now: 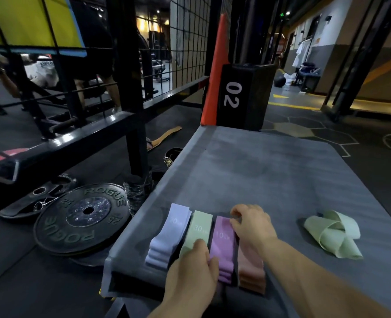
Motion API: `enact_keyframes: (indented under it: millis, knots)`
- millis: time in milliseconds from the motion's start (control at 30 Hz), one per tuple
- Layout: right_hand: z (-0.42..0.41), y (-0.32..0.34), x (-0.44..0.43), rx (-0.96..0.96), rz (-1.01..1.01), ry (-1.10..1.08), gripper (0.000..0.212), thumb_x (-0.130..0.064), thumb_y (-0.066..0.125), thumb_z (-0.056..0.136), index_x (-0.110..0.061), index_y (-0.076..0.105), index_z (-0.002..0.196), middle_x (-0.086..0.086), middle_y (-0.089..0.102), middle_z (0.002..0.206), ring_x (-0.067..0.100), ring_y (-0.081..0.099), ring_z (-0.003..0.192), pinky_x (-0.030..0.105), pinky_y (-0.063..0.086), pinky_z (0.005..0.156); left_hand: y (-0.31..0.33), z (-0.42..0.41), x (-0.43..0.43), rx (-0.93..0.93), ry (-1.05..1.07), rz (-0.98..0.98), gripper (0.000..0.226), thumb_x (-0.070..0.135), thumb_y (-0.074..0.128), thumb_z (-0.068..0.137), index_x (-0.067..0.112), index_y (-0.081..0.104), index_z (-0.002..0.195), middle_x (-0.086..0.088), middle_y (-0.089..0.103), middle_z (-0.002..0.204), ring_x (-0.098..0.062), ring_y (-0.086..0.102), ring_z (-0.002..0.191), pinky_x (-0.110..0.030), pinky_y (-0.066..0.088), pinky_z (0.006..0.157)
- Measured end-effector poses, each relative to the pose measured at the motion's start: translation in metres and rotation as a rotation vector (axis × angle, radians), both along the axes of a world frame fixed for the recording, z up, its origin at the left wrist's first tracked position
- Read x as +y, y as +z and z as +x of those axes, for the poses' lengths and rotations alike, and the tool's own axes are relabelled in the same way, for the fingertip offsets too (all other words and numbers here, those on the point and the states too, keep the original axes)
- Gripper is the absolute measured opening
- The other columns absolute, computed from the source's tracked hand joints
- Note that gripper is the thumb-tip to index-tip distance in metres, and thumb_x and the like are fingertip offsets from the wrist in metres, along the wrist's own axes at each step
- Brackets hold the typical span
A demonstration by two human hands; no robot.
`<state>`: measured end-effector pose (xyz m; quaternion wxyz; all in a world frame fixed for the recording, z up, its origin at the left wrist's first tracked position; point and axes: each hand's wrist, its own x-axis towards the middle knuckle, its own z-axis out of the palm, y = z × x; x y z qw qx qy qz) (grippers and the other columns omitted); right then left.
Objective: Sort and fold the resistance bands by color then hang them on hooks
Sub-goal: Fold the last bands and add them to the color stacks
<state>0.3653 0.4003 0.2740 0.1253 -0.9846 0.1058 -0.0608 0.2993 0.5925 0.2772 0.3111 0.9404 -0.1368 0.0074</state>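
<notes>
Salmon stack [251,271] runs lengthwise up the frame at lower centre; right hand [251,223] curls its fingers over the far end; left hand [189,271] rests flat on the green stack [198,230]; loose green band [334,232] lies crumpled at lower right, nearer the right hand.

A gym: Rogue weight plates [82,216] on rubber flooring, a steel rack [130,88], and a numbered plyo box [242,95].
</notes>
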Motion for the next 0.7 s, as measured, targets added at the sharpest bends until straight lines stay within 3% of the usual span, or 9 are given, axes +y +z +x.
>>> enact_keyframes:
  millis: [100, 200, 267, 300, 367, 467, 567, 700]
  knots:
    - [-0.001, 0.001, -0.005, -0.052, -0.005, 0.048, 0.033, -0.03, 0.054, 0.091, -0.031, 0.058, 0.124, -0.007, 0.058, 0.127, 0.019, 0.043, 0.125, 0.031, 0.035, 0.102, 0.001, 0.007, 0.004, -0.118, 0.013, -0.026, 0.033, 0.048, 0.044, 0.092, 0.025, 0.027, 0.076, 0.005, 0.049, 0.07, -0.018, 0.042, 0.068, -0.029, 0.033, 0.06]
    - [-0.005, 0.0, -0.006, -0.084, -0.002, 0.176, 0.032, -0.029, 0.054, 0.091, -0.028, 0.063, 0.122, -0.006, 0.059, 0.127, 0.02, 0.046, 0.125, 0.033, 0.036, 0.105, -0.006, 0.019, 0.0, -0.306, -0.062, -0.022, 0.018, 0.035, 0.049, 0.087, 0.026, 0.038, 0.078, 0.009, 0.046, 0.065, -0.016, 0.043, 0.063, -0.028, 0.031, 0.057]
    - [-0.009, -0.004, -0.007, -0.111, -0.06, 0.289, 0.036, -0.036, 0.047, 0.089, -0.028, 0.067, 0.118, -0.006, 0.062, 0.127, 0.022, 0.053, 0.122, 0.036, 0.043, 0.101, -0.015, 0.023, -0.005, -0.447, -0.131, -0.01, 0.004, 0.031, 0.051, 0.08, 0.027, 0.051, 0.078, 0.012, 0.053, 0.076, -0.017, 0.051, 0.073, -0.031, 0.039, 0.064]
    - [-0.009, -0.006, -0.006, -0.114, -0.087, 0.349, 0.043, -0.042, 0.039, 0.088, -0.03, 0.066, 0.12, -0.006, 0.061, 0.13, 0.022, 0.053, 0.125, 0.038, 0.045, 0.101, -0.019, 0.024, -0.008, -0.462, -0.155, 0.016, 0.01, 0.031, 0.05, 0.079, 0.028, 0.059, 0.082, 0.012, 0.059, 0.086, -0.017, 0.054, 0.084, -0.033, 0.04, 0.072]
    - [-0.011, -0.009, -0.007, 0.029, -0.156, 0.409, 0.065, -0.055, 0.018, 0.085, -0.034, 0.05, 0.138, -0.012, 0.039, 0.15, 0.015, 0.031, 0.142, 0.038, 0.032, 0.111, -0.028, 0.026, -0.013, -0.392, -0.209, 0.107, 0.029, 0.037, 0.047, 0.079, 0.03, 0.071, 0.093, 0.012, 0.067, 0.103, -0.018, 0.061, 0.103, -0.034, 0.037, 0.087]
    - [-0.015, -0.013, -0.011, 0.231, -0.175, 0.417, 0.077, -0.065, 0.003, 0.082, -0.036, 0.017, 0.152, -0.017, 0.006, 0.16, 0.009, -0.002, 0.149, 0.037, 0.007, 0.118, -0.042, 0.025, -0.018, -0.271, -0.238, 0.265, 0.044, 0.044, 0.04, 0.077, 0.032, 0.076, 0.098, 0.014, 0.072, 0.104, -0.018, 0.068, 0.104, -0.035, 0.031, 0.094]
    - [-0.016, -0.014, -0.01, 0.273, -0.205, 0.409, 0.088, -0.074, -0.011, 0.076, -0.036, 0.007, 0.153, -0.016, -0.003, 0.161, 0.01, -0.009, 0.148, 0.036, -0.001, 0.118, -0.047, 0.024, -0.017, -0.173, -0.271, 0.336, 0.046, 0.045, 0.039, 0.073, 0.031, 0.077, 0.096, 0.013, 0.072, 0.101, -0.02, 0.071, 0.096, -0.036, 0.03, 0.091]
    - [-0.017, -0.014, -0.006, 0.277, -0.218, 0.401, 0.099, -0.069, -0.019, 0.063, -0.035, 0.005, 0.153, -0.015, -0.002, 0.161, 0.01, -0.008, 0.148, 0.036, -0.002, 0.118, -0.049, 0.023, -0.016, -0.121, -0.295, 0.375, 0.047, 0.046, 0.038, 0.072, 0.032, 0.077, 0.096, 0.011, 0.073, 0.101, -0.02, 0.071, 0.095, -0.036, 0.031, 0.09]
